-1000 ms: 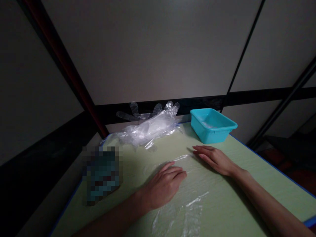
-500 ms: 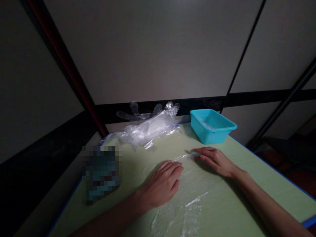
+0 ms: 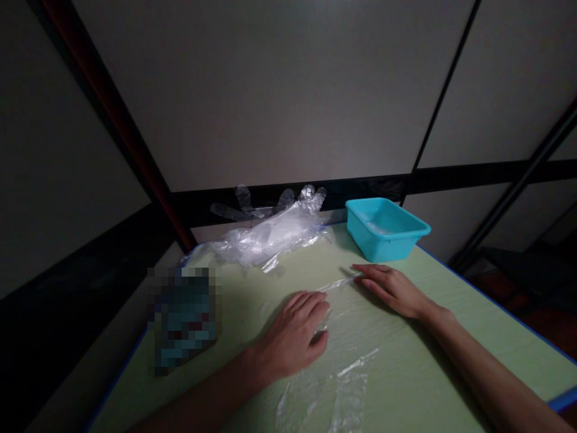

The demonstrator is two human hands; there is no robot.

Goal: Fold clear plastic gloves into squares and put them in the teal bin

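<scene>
A clear, thin plastic glove (image 3: 349, 379) lies spread on the pale green table, its outline hard to make out against the surface. My left hand (image 3: 295, 331) rests palm down on its left part, fingers lying flat and close together, thumb apart. Beside the far right edge of the film, my right hand (image 3: 394, 291) is open, fingers stretched to the left and thumb a little apart. Its fingertips are by a shiny crease at that edge; whether they touch it I cannot tell.
A heap of clear plastic gloves (image 3: 279, 234) lies at the table's back edge. The turquoise basin (image 3: 387, 243) at the back right has something clear inside. A blurred-out object (image 3: 184, 322) stands at the left. Panelled wall (image 3: 288, 96) rises behind the table (image 3: 428, 373).
My left thumb has spread away from the fingers, and the hand has shifted slightly left. My right hand has moved slightly away from me. The view has shifted a little.
</scene>
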